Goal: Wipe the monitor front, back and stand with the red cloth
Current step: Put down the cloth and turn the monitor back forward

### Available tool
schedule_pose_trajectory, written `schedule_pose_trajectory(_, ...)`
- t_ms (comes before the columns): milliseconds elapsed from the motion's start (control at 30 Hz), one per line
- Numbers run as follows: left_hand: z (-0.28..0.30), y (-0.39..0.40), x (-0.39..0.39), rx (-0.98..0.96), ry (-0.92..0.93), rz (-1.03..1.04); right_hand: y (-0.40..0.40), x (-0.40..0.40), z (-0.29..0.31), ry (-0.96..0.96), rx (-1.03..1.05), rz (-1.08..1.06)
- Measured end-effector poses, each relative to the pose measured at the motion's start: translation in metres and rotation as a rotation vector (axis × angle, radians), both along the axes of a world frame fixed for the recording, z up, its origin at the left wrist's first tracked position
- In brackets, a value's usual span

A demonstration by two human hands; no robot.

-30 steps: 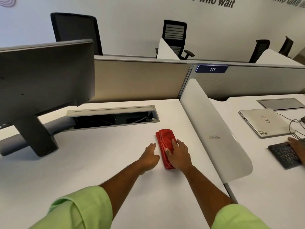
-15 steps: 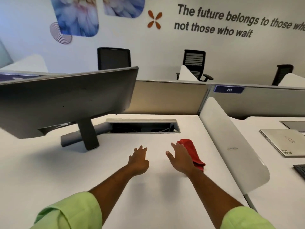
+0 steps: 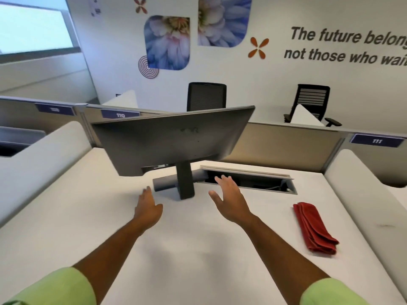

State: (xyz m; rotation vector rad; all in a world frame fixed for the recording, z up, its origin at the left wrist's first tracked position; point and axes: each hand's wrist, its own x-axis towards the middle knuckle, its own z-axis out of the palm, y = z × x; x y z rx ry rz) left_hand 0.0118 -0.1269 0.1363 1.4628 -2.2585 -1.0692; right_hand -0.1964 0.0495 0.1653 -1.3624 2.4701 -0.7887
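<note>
A grey monitor (image 3: pixel 171 139) stands in the middle of the white desk (image 3: pixel 187 249), its back panel turned toward me, on a dark stand (image 3: pixel 185 183) with a flat base. The folded red cloth (image 3: pixel 313 227) lies alone on the desk at the right, touched by neither hand. My left hand (image 3: pixel 148 208) is open, fingers stretched toward the left end of the stand's base, just short of it. My right hand (image 3: pixel 229 199) is open and raised to the right of the stand, holding nothing. The screen side is hidden.
An open cable tray (image 3: pixel 248 180) is sunk into the desk behind my right hand. White curved dividers (image 3: pixel 361 190) flank the desk on both sides, with a grey partition (image 3: pixel 286 146) at the back. Two office chairs (image 3: pixel 206 96) stand beyond it.
My right hand has let go of the red cloth and left it on the desk. Both hands moved left toward the monitor stand as my view swung left.
</note>
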Motion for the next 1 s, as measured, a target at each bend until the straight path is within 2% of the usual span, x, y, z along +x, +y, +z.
schedule_pose_trajectory(133,0.017,-0.043,0.045,-0.001,0.116,0.136,-0.046,0.040,0.033,0.079,-0.102,0.055)
schedule_pose_trajectory(333,0.060,-0.103,0.085,-0.042,0.198,0.200,-0.109,0.093,0.083,0.303,-0.317,0.133)
schedule_pose_trajectory(500,0.105,-0.136,0.089,-0.081,0.246,0.190,-0.157,0.125,0.119,0.533,-0.450,0.162)
schedule_pose_trajectory(600,0.123,-0.145,0.089,-0.102,0.270,0.101,-0.184,0.141,0.134,0.604,-0.405,0.186)
schedule_pose_trajectory(800,0.129,-0.150,0.086,-0.100,0.276,-0.080,-0.227,0.158,0.141,0.595,-0.215,0.188)
schedule_pose_trajectory(900,0.127,-0.152,0.083,-0.099,0.331,-0.056,-0.235,0.162,0.138,0.577,-0.220,0.158)
schedule_pose_trajectory(1000,0.123,-0.155,0.081,-0.174,0.378,0.037,-0.236,0.161,0.133,0.587,-0.326,0.116)
